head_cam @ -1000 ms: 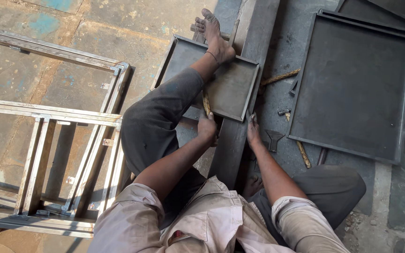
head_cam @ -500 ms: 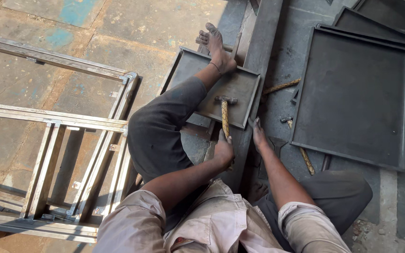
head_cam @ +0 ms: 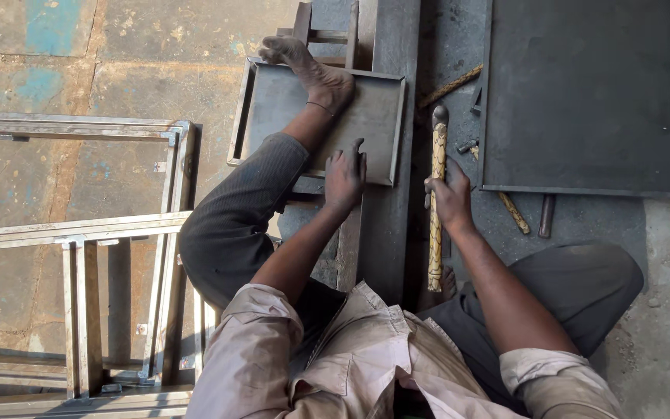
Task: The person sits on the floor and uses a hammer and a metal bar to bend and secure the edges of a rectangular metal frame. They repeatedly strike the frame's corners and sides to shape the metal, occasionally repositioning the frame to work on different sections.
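Steel tray (head_cam: 374, 116), small and shallow, lies on the workshop floor (head_cam: 118, 46), pinned by the person's bare foot (head_cam: 312, 74) set inside it. Head view: left hand (head_cam: 345, 177) rests flat, fingers spread, on the tray's near right corner. Right hand (head_cam: 450, 200) is closed around a wooden-handled hammer (head_cam: 436, 209), head pointing away, held over the dark metal beam (head_cam: 393, 225) just right of the tray. Tray looks folded and formed already; whether its edges need more beating cannot be told. Larger tray (head_cam: 583, 93) lies to the right, loose rods (head_cam: 515, 213) beside it, a steel frame (head_cam: 79, 233) to the left. Against half a second ago: the hammer was in the left hand over the tray; now the right holds it, off the tray, and the left has gone down onto the corner.
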